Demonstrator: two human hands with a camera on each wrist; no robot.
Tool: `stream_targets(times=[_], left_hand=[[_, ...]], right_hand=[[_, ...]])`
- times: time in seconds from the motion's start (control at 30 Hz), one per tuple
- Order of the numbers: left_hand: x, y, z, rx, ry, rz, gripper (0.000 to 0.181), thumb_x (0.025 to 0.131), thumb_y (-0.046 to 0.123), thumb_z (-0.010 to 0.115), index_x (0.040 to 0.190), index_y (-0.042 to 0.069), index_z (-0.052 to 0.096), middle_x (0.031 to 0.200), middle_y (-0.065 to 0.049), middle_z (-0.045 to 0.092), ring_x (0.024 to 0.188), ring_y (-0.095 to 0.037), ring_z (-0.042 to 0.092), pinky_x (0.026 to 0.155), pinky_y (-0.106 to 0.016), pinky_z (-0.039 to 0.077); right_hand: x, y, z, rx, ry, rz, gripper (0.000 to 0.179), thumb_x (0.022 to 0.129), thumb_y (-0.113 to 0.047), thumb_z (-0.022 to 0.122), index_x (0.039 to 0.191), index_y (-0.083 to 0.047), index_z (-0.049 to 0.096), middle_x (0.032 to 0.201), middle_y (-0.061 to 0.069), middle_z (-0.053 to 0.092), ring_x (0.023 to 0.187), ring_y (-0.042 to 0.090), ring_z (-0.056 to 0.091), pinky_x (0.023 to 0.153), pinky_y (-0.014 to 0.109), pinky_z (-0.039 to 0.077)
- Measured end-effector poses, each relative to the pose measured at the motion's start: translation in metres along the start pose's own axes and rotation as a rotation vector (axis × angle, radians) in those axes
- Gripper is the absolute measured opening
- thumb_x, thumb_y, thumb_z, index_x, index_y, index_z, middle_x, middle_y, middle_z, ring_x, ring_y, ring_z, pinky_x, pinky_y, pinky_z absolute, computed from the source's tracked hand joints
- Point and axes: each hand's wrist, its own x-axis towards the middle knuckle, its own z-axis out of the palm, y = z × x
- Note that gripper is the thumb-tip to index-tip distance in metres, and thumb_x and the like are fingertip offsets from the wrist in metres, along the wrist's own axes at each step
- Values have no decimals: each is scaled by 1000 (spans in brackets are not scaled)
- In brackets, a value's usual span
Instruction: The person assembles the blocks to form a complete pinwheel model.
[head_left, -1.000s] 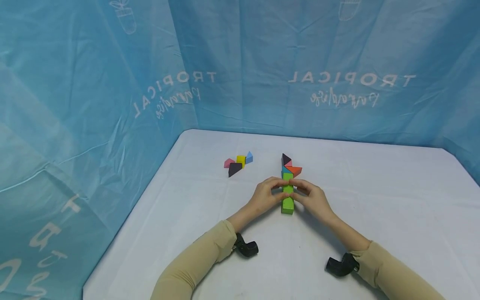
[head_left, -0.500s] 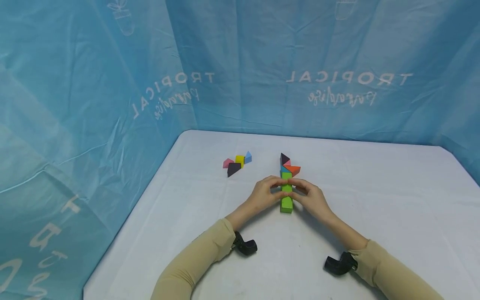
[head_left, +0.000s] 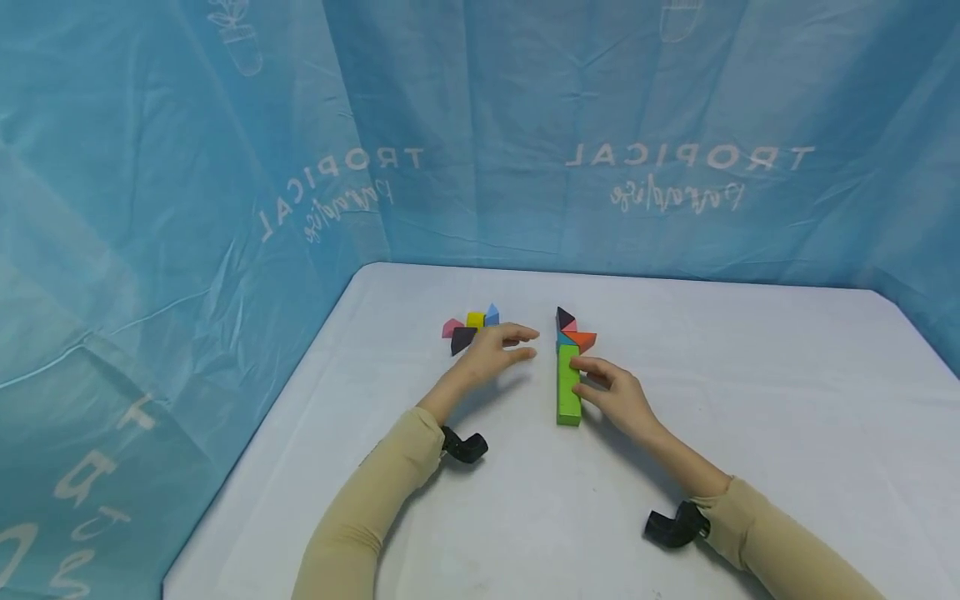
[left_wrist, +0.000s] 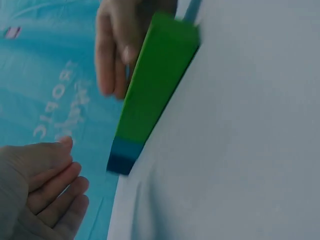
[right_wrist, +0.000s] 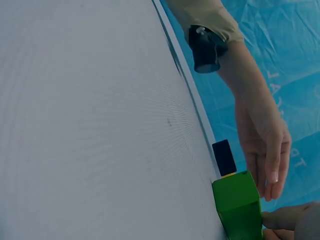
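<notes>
A long green block lies on the white table, its length pointing away from me. Touching its far end are a blue piece, an orange triangle, a small pink piece and a black triangle. My right hand rests its fingertips and thumb against the green block's right side. In the air left of the green block is my left hand, fingers loosely extended, holding nothing. In the left wrist view the left hand is apart from the green block.
Beyond my left hand sits a cluster of loose blocks: a black one, a pink one, a yellow one and a light blue one. Blue printed curtains stand behind and left of the white table.
My left hand has let go of the green block's left side and moved left and away, towards the loose cluster. The right hand stays against the block.
</notes>
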Motion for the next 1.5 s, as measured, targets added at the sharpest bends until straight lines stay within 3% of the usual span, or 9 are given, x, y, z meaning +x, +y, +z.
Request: stream_targets(times=[0.23, 0.37, 0.7, 0.93, 1.37, 1.5], left_hand=[[19, -29, -25, -41, 230, -32, 37, 87, 19, 70, 119, 3, 64, 119, -10, 63, 111, -23, 58, 95, -33, 46], [29, -41, -30, -2, 288, -73, 38, 87, 20, 69, 121, 4, 62, 122, -10, 61, 113, -23, 56, 96, -30, 45], [45, -50, -30, 248, 218, -226, 42, 88, 24, 68, 124, 2, 60, 124, -12, 59, 115, -27, 53, 98, -37, 43], [50, -52, -28, 333, 224, -202, 32, 88, 18, 68, 117, 3, 64, 114, -11, 63, 106, -25, 59, 90, -36, 48], [55, -50, -27, 363, 212, -207, 30, 87, 20, 69, 110, 2, 64, 105, -10, 63, 96, -23, 59, 81, -35, 50], [59, -48, -23, 362, 226, -161, 29, 87, 19, 70, 108, 1, 64, 104, -11, 63, 96, -24, 59, 81, -36, 50]], right_hand=[[-1, 2, -1, 30, 2, -4, 39, 87, -7, 68, 125, -4, 59, 127, 10, 58, 121, 27, 50, 101, 36, 41], [-2, 2, -1, 44, -1, -7, 39, 88, -8, 68, 125, -6, 59, 127, 8, 58, 121, 24, 50, 101, 34, 41], [-2, 3, -1, 68, -10, -20, 40, 88, -10, 68, 126, -4, 59, 127, 9, 58, 122, 26, 49, 102, 35, 39], [-2, 2, -1, 61, -2, -11, 39, 87, -9, 68, 125, -5, 59, 126, 7, 59, 121, 24, 50, 102, 35, 40], [-1, 3, -2, 62, 8, -22, 39, 87, -9, 69, 124, -4, 60, 126, 10, 59, 121, 27, 50, 102, 37, 40], [-6, -14, -3, 79, 2, -25, 39, 87, -2, 66, 124, 4, 57, 127, 18, 57, 121, 33, 49, 103, 43, 39]])
